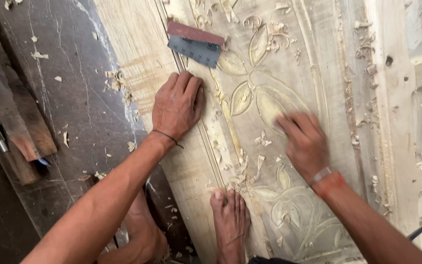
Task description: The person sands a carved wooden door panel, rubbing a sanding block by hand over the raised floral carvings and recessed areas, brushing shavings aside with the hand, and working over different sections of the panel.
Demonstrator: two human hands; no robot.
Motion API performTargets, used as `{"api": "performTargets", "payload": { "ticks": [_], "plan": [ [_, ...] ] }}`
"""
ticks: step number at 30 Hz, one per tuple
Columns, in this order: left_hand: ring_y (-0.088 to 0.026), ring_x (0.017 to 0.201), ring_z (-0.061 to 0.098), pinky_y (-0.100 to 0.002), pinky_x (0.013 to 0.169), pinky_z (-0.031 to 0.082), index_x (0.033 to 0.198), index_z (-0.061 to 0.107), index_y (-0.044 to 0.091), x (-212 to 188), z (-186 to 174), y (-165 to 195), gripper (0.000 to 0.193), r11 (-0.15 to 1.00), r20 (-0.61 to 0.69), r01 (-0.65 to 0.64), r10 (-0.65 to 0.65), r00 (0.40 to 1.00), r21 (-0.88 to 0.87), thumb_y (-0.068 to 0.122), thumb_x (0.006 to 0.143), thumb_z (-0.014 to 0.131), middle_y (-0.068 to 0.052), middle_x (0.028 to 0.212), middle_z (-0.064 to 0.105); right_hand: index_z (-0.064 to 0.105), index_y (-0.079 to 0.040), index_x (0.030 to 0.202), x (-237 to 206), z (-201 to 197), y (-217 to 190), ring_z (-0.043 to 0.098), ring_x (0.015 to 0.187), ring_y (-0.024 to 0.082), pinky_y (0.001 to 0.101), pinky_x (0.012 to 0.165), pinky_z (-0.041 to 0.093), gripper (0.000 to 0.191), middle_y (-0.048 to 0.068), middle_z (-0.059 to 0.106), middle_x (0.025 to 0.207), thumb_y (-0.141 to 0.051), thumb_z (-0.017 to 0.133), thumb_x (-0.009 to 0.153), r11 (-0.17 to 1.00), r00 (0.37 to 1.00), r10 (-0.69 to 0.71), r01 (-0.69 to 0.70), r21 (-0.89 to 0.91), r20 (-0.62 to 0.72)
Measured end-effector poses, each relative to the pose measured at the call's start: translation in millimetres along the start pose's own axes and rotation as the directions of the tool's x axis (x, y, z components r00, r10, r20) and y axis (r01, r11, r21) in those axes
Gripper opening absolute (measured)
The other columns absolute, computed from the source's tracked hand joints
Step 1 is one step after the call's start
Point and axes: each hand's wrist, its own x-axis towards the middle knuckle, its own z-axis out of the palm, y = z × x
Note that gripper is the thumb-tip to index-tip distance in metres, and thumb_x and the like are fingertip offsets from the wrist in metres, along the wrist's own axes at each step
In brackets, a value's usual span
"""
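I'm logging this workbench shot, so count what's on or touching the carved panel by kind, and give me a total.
Hands: 2, left hand flat on the carved wooden panel, right hand blurred on it
Bare feet: 1
Sandpaper sheets: 1
Total: 4

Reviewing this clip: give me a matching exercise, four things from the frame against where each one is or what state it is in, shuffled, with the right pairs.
Things
1. left hand
2. right hand
3. folded sheet of reddish-brown and grey sandpaper
4. bare foot

Places or states
A. blurred, on a carved leaf
B. lying on the panel above the left hand
C. flat on the plain edge of the pale carved wooden panel
D. toes on the panel's lower part

Pairs: 1-C, 2-A, 3-B, 4-D
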Motion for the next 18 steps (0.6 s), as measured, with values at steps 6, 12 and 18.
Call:
{"api": "performTargets", "payload": {
  "ticks": [6, 12, 18],
  "plan": [
    [-0.031, 0.089, 0.056, -0.043, 0.075, 0.05, 0.102, 0.062, 0.005, 0.0, 0.0, 1.4, 0.009, 0.999, 0.011, -0.041, 0.041, 0.999, 0.007, 0.008, 0.096, 0.068, -0.011, 0.097, 0.058, 0.074, -0.002, 0.109, 0.8, -1.1, 5.8, 0.062, 0.099, 0.032, 0.0403, 0.086, 0.052, 0.022, 0.011, 0.066, 0.103, 0.008, 0.07, 0.091, 0.997, 0.998, -0.058, 0.059, 0.041, -0.018],
    [-0.03, 0.09, 0.057, -0.043, 0.075, 0.05, 0.101, 0.062, 0.004, 0.5, 2.1, 0.6, 0.011, 1.0, 0.002, -0.002, 0.002, 1.0, 0.026, 0.01, 0.093, 0.068, -0.012, 0.097, 0.057, 0.074, -0.002, 0.114, -7.4, -4.7, 4.0, 0.062, 0.096, 0.03, 0.0394, 0.082, 0.052, 0.028, 0.012, 0.065, 0.102, 0.01, 0.068, 0.089, 0.999, 0.999, 0.027, -0.027, 0.026, 0.022],
    [-0.029, 0.088, 0.057, -0.042, 0.074, 0.05, 0.101, 0.062, 0.004, -1.3, 2.9, 1.3, 0.01, 1.0, 0.022, -0.018, 0.018, 1.0, 0.021, 0.009, 0.095, 0.067, -0.011, 0.097, 0.058, 0.074, 0.001, 0.113, -16.6, -2.8, -4.9, 0.06, 0.092, 0.029, 0.0393, 0.08, 0.052, 0.02, 0.013, 0.064, 0.101, 0.004, 0.072, 0.094, 0.997, 0.998, 0.055, -0.054, 0.054, -0.022]
  ]
}}
